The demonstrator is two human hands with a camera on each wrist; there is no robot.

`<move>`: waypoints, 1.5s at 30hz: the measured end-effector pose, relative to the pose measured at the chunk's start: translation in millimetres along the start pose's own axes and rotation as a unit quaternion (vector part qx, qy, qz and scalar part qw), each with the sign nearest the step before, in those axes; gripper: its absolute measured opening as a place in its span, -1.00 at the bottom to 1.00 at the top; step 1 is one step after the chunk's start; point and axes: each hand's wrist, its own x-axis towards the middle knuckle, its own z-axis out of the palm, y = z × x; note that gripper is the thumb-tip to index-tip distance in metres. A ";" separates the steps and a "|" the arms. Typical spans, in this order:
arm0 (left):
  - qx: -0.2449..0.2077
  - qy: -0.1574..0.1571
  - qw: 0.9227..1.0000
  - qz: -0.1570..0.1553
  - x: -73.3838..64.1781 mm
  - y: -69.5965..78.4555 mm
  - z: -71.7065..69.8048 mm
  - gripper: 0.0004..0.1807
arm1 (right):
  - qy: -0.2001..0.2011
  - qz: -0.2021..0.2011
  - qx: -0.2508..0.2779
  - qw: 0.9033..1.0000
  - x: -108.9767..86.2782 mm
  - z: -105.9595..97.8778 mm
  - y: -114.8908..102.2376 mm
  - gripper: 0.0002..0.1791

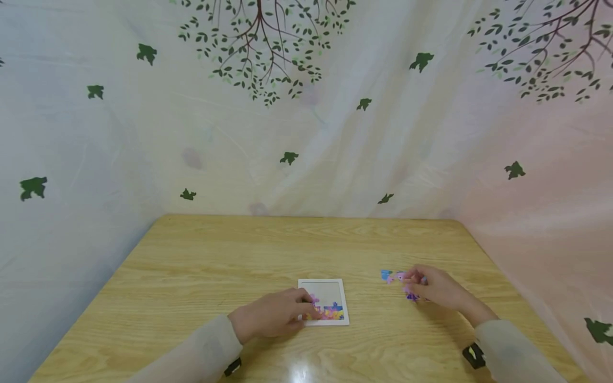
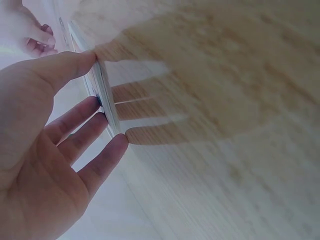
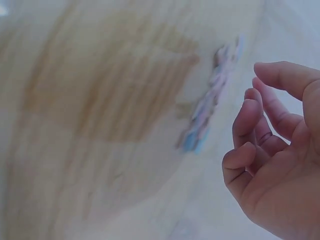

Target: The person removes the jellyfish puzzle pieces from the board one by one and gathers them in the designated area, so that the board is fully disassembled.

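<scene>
We cannot see fully the frame [image 1: 345,300] at its nine o'clock, where the left hand [image 1: 274,315] lies; toward three o'clock, the right hand [image 1: 437,287] partly hides some pieces [image 1: 411,296].

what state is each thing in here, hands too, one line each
puzzle frame: flat on the table, partly filled
fitted pieces: along the near side, bare backing beyond
loose pieces: out of the frame, bunched on the table
left hand: fingers touching the frame
right hand: fingers bent at the loose pieces; grip unclear
backdrop: hanging, creased
</scene>
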 end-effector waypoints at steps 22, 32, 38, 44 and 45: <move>0.027 0.017 0.999 0.011 -2.7 -6.1 6.7 -0.74 | -0.094 -0.089 0.024 0.991 57.6 63.1 -74.2 -0.80; 0.032 0.009 0.999 0.022 -5.5 -6.6 3.4 -0.70 | -0.156 -0.109 0.023 0.981 75.3 99.1 -101.6 -0.67; 0.079 0.049 0.992 0.081 -12.3 -6.7 4.2 -0.64 | -0.152 -0.114 0.005 0.982 80.2 109.3 -110.3 -0.62; 0.096 0.072 0.986 0.112 -13.5 -5.5 7.8 -0.65 | -0.141 -0.125 -0.019 0.982 80.5 113.6 -116.3 -0.68; 0.100 0.071 0.986 0.114 -13.0 -4.8 8.2 -0.67 | -0.139 -0.126 -0.020 0.982 80.8 114.0 -116.6 -0.69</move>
